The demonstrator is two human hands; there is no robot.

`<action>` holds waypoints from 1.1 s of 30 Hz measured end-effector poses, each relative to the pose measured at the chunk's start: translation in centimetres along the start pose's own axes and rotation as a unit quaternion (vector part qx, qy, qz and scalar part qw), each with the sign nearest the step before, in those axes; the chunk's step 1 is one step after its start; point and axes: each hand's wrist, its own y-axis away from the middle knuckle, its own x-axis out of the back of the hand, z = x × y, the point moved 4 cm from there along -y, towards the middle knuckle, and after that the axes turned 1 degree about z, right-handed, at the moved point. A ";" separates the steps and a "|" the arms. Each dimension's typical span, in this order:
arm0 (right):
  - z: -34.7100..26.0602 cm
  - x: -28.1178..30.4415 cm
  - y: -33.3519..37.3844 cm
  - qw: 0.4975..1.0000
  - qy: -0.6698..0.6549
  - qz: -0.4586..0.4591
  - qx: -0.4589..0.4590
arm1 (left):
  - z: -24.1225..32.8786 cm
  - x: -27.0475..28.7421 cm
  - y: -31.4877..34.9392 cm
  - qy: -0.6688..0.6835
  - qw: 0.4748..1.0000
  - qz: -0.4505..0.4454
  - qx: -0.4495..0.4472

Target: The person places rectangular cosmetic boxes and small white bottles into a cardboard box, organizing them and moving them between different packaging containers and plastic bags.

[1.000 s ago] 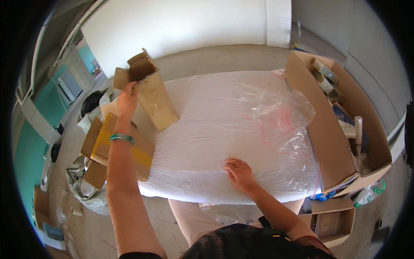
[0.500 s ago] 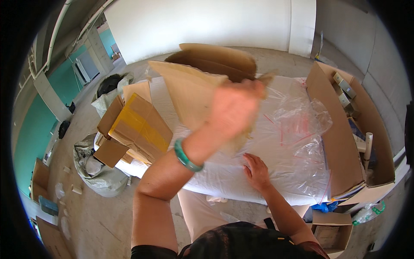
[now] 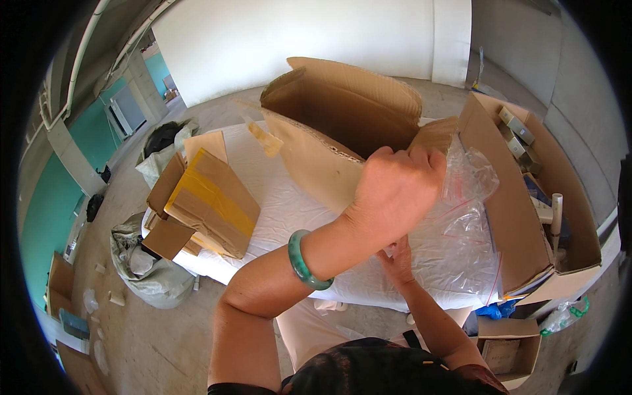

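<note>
An open brown cardboard box (image 3: 309, 155) is held tilted above the white-covered table (image 3: 296, 276), its dark inside facing up. My left hand (image 3: 398, 187), with a green bangle (image 3: 309, 260) on the wrist, is closed on the box's near right rim, beside a raised flap. Below it, close to the tabletop, my right hand (image 3: 397, 261) has its fingers curled in. They are partly hidden behind my left hand, and I cannot make out what is in them. Crumpled clear plastic bags (image 3: 471, 230) lie to the right of both hands.
A second carton with yellow tape (image 3: 214, 197) stands at the table's left. On the right is a large carton (image 3: 507, 197) with small boxes and a white tube inside. White sacks (image 3: 155, 280) sit on the floor at left, and a smaller carton (image 3: 507, 355) is below right.
My left hand has moved right and the box with it, its opening now showing more fully. My right hand has gone from spread on the table to curled beneath the left.
</note>
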 end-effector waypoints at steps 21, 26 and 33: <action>-2.3 7.4 -10.3 0.998 0.029 0.010 0.061 | 3.7 -1.0 -3.1 0.090 0.996 -0.017 -0.013; 1.3 11.4 -9.6 1.000 -0.013 -0.003 -0.020 | 1.9 0.8 -2.8 0.185 0.981 0.063 -0.014; -2.9 10.1 -9.2 0.996 -0.028 -0.033 -0.073 | -19.1 -2.8 3.7 0.145 0.959 -0.147 0.193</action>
